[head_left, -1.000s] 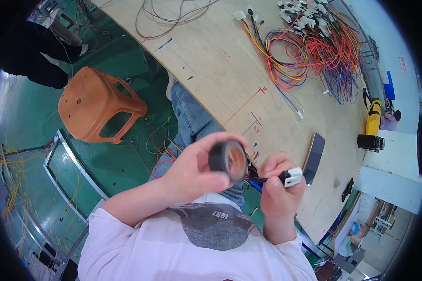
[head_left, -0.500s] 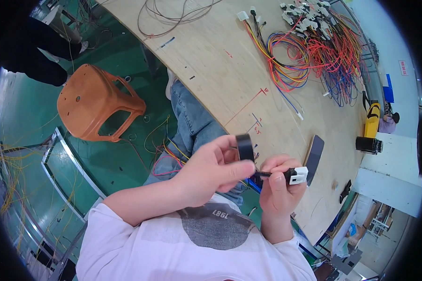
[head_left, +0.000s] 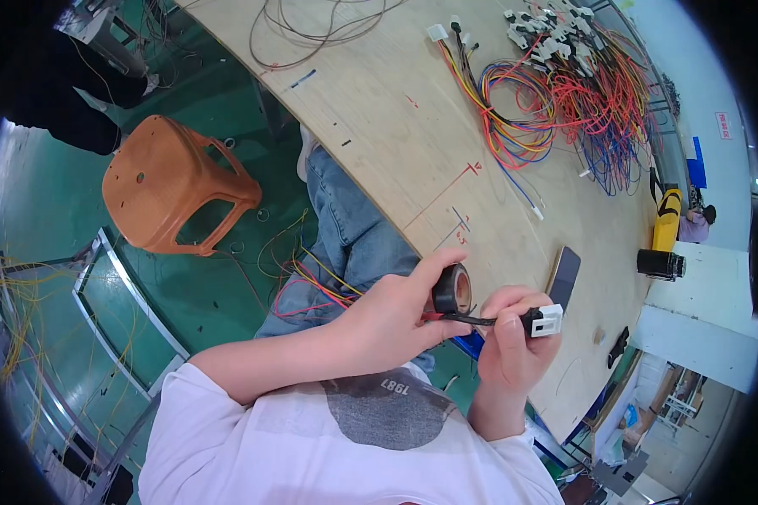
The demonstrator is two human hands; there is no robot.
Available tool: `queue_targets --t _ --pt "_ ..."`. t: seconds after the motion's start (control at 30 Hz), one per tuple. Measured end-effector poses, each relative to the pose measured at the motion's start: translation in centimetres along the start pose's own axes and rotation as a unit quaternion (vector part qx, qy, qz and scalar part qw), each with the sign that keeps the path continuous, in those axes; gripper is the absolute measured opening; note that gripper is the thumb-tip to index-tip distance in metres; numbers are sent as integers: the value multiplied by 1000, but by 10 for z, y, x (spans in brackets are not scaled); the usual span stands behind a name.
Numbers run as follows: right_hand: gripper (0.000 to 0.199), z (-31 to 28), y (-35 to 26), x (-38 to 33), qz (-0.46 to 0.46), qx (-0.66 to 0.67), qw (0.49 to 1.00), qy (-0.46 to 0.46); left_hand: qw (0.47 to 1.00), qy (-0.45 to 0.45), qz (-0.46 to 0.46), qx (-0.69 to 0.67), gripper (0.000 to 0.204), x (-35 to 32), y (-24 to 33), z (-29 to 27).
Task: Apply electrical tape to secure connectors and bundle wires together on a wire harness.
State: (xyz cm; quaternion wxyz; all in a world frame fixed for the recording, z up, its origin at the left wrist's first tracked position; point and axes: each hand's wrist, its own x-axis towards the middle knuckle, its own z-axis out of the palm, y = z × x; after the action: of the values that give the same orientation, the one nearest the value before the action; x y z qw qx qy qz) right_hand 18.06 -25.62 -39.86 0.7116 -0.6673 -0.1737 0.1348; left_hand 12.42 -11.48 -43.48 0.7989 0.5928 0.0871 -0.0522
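My left hand [head_left: 404, 316] is closed round a roll of black tape [head_left: 452, 290], its thumb and fingers against the roll's side. A black-wrapped stretch of cable [head_left: 477, 320] runs from beside the roll to a white connector [head_left: 547, 321]. My right hand [head_left: 518, 345] pinches the cable just behind this connector, which points right. Red and yellow wires [head_left: 324, 290] of the harness hang over my lap below my left hand. Whether tape is stuck to the cable at the roll is hard to make out.
On the wooden table [head_left: 379, 109] lie a coiled wire harness [head_left: 514, 109], a large heap of harnesses [head_left: 594, 101] and a phone [head_left: 564, 278]. A thin brown cable [head_left: 312, 38] loops at the far edge. An orange stool [head_left: 156, 189] and a person's dark-trousered legs [head_left: 67, 88] are at left.
The tape roll has turned so its hollow core shows, and it sits lower, against the cable. My right hand has shifted slightly right and down with the connector.
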Motion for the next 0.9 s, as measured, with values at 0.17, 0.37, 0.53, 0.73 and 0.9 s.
queue_targets --t 0.17,0.37,0.53,0.73,0.9 --pt "9 -4 3 1 19 77 997 25 909 -57 -134 -390 58 -2 10 -9" --pt "9 -10 -9 9 69 141 985 76 961 -53 260 -78 56 -8 -9 -13" --pt "11 -8 -13 7 28 73 995 60 976 -38 210 49 48 -5 -6 -5" --pt "11 -10 -7 -1 -45 61 997 10 999 -37 -13 8 60 0 -17 2" --pt "9 -10 3 2 0 98 995 -6 921 -234 -64 -304 71 -13 -1 -7"
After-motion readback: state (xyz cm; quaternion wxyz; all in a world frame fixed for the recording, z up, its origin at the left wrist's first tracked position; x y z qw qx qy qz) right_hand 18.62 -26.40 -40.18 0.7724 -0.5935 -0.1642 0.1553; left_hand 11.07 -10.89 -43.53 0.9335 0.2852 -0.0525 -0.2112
